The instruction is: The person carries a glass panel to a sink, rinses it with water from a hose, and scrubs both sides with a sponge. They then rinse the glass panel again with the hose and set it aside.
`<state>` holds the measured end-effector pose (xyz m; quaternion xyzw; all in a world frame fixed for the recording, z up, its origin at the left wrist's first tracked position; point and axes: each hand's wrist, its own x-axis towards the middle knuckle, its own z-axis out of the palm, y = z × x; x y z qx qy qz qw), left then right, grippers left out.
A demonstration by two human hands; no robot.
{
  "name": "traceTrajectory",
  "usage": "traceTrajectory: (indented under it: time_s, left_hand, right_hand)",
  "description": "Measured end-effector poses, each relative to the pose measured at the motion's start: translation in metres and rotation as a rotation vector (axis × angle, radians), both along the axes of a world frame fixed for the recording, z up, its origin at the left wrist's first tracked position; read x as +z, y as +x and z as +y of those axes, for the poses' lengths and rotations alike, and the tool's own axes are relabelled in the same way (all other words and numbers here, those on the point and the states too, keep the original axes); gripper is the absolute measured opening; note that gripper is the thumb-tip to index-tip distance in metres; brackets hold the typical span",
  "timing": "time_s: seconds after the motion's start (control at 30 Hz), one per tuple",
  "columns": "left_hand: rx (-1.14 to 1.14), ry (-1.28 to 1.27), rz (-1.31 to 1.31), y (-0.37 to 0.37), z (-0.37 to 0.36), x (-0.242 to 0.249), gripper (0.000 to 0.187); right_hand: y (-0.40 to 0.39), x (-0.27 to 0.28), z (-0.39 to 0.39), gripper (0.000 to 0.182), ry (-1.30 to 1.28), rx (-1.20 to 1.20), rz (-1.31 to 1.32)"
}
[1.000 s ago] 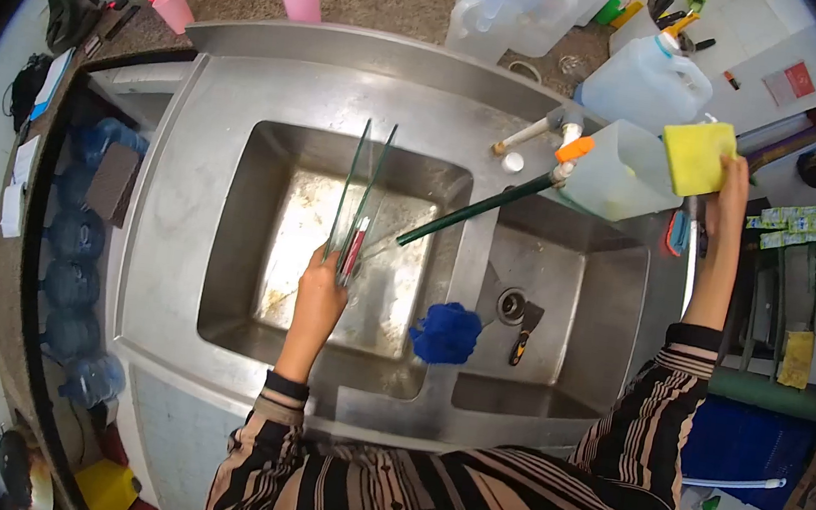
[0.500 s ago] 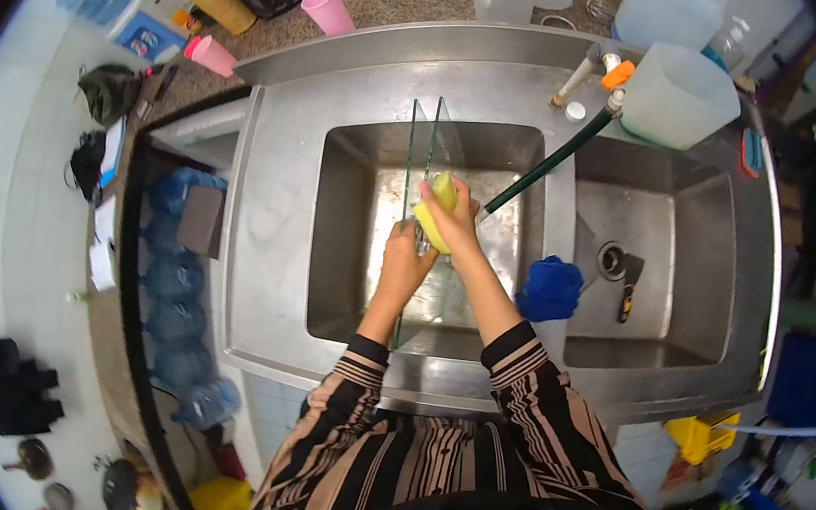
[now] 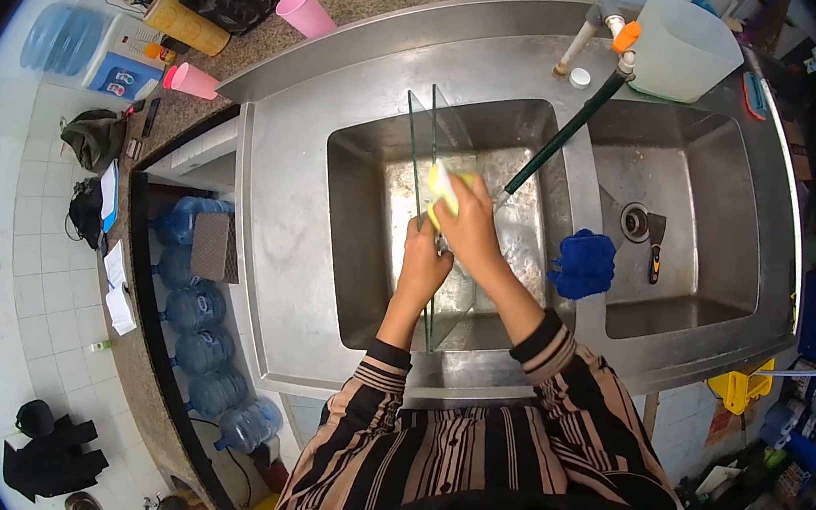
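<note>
Two glass panes (image 3: 415,140) with green edges stand upright in the left basin (image 3: 349,238) of a steel sink, their tops reaching over its back rim. My left hand (image 3: 421,272) is closed on the nearer part of the glass, fingers around an edge. Just beyond it, my right hand (image 3: 471,230) presses a yellow sponge (image 3: 440,190) against the right-hand pane. A pale patch shows on the sponge; most of it is hidden by my fingers. Close to my right hand ends a dark green hose (image 3: 568,132) from the tap.
A blue cloth (image 3: 583,265) lies over the divider between the basins. In the right basin, a scraper (image 3: 656,251) rests beside the drain (image 3: 635,221). Behind stand a translucent container (image 3: 688,50) and an orange-handled tap (image 3: 627,36). Pink cups (image 3: 307,12) are on the counter.
The view has shifted and turned slightly. My right hand has turned with the sponge, its back now facing up, and the sponge sits closer against the pane. My left hand stays on the glass.
</note>
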<state>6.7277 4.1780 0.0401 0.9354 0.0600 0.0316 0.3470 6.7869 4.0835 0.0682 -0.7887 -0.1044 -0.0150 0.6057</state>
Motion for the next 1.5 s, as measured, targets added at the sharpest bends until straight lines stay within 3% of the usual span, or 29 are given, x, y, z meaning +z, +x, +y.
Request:
traceTrajectory:
  time_s: [0.07, 0.13, 0.2, 0.27, 0.3, 0.33, 0.4, 0.47, 0.53, 0.67, 0.7, 0.73, 0.8, 0.83, 0.87, 0.93, 1.0, 1.03, 1.07, 1.17, 1.2, 1.3, 1.4, 1.43, 1.5]
  left_hand:
    - [-0.099, -0.011, -0.08, 0.001, 0.002, 0.001, 0.052]
    - [-0.13, 0.0, -0.047, -0.001, 0.008, 0.002, 0.055]
    - [-0.115, 0.024, -0.008, -0.004, 0.016, -0.006, 0.058]
    - [-0.101, 0.012, 0.005, -0.007, 0.017, 0.001, 0.062]
    - [-0.063, -0.002, 0.006, -0.007, 0.015, 0.005, 0.061]
    - [-0.025, -0.018, 0.003, -0.007, 0.013, 0.007, 0.061]
    - [0.011, -0.03, 0.021, -0.006, 0.008, 0.01, 0.055]
    - [0.081, -0.073, 0.029, -0.004, 0.005, 0.013, 0.05]
    - [0.074, -0.039, 0.019, -0.004, 0.005, 0.014, 0.047]
    - [0.118, -0.047, 0.026, -0.005, 0.004, 0.022, 0.046]
    - [0.109, -0.012, 0.028, -0.006, 0.007, 0.021, 0.046]
    - [0.103, 0.021, 0.028, -0.006, 0.009, 0.021, 0.046]
    - [0.089, 0.051, 0.033, -0.006, 0.011, 0.023, 0.046]
    - [0.08, 0.063, 0.031, -0.005, 0.011, 0.024, 0.046]
    - [0.071, 0.076, 0.03, -0.004, 0.01, 0.025, 0.047]
    - [0.072, 0.077, 0.046, -0.002, 0.009, 0.029, 0.048]
    - [0.093, 0.066, 0.071, -0.003, 0.007, 0.028, 0.052]
    - [0.09, 0.065, 0.08, -0.004, 0.006, 0.027, 0.052]
    - [0.075, 0.092, 0.065, -0.004, 0.006, 0.026, 0.053]
    - [0.045, 0.149, 0.054, -0.005, 0.005, 0.026, 0.054]
    - [0.026, 0.184, 0.044, -0.002, 0.003, 0.026, 0.054]
    - [0.034, 0.158, 0.061, -0.001, -0.002, 0.029, 0.053]
    - [0.08, 0.106, 0.101, 0.0, -0.005, 0.032, 0.053]
    - [0.081, 0.104, 0.11, -0.002, -0.004, 0.031, 0.053]
    - [0.007, 0.223, 0.045, -0.002, 0.0, 0.027, 0.053]
  right_hand:
    - [-0.023, -0.007, -0.009, 0.035, -0.097, 0.015, -0.012]
    - [-0.039, -0.005, -0.025, 0.032, -0.135, 0.244, 0.02]
    - [-0.036, -0.011, -0.038, 0.03, -0.14, 0.284, -0.06]
    - [-0.021, -0.022, -0.049, 0.032, -0.073, 0.532, 0.149]
    - [-0.02, -0.035, -0.047, 0.034, 0.312, 0.389, 0.479]
    - [-0.012, -0.04, -0.043, 0.034, 0.315, 0.385, 0.476]
    - [0.001, -0.052, -0.033, 0.036, 0.564, 0.1, 0.633]
    - [-0.008, -0.106, 0.004, 0.033, 0.515, -0.019, 0.289]
    - [-0.008, -0.143, 0.036, 0.034, 0.31, -0.152, 0.133]
    - [0.078, -0.186, 0.055, 0.024, 0.006, -0.25, 0.309]
    - [0.095, -0.168, 0.06, 0.025, 0.204, -0.24, 0.321]
    - [0.108, -0.161, 0.075, 0.026, 0.138, -0.344, 0.154]
    - [0.105, -0.094, 0.069, 0.031, 0.275, -0.206, 0.088]
    - [0.097, -0.089, 0.068, 0.032, 0.325, -0.154, -0.014]
    - [0.087, -0.09, 0.066, 0.033, 0.374, -0.103, -0.116]
    - [0.07, -0.119, 0.062, 0.029, 0.383, -0.103, -0.045]
    - [0.069, -0.165, 0.065, 0.024, 0.296, -0.226, 0.251]
    - [0.076, -0.184, 0.065, 0.02, 0.141, -0.302, 0.26]
    - [0.084, -0.17, 0.061, 0.02, 0.139, -0.309, 0.267]
    - [0.101, -0.133, 0.072, 0.029, 0.243, -0.327, -0.04]
    - [0.102, -0.114, 0.065, 0.034, 0.352, -0.149, 0.068]
    - [0.073, -0.102, 0.047, 0.032, 0.49, 0.069, 0.041]
    - [0.062, -0.125, 0.043, 0.029, 0.533, -0.003, 0.035]
    - [0.069, -0.135, 0.045, 0.029, 0.498, -0.113, 0.169]
    - [0.098, -0.142, 0.049, 0.034, 0.444, -0.169, 0.161]
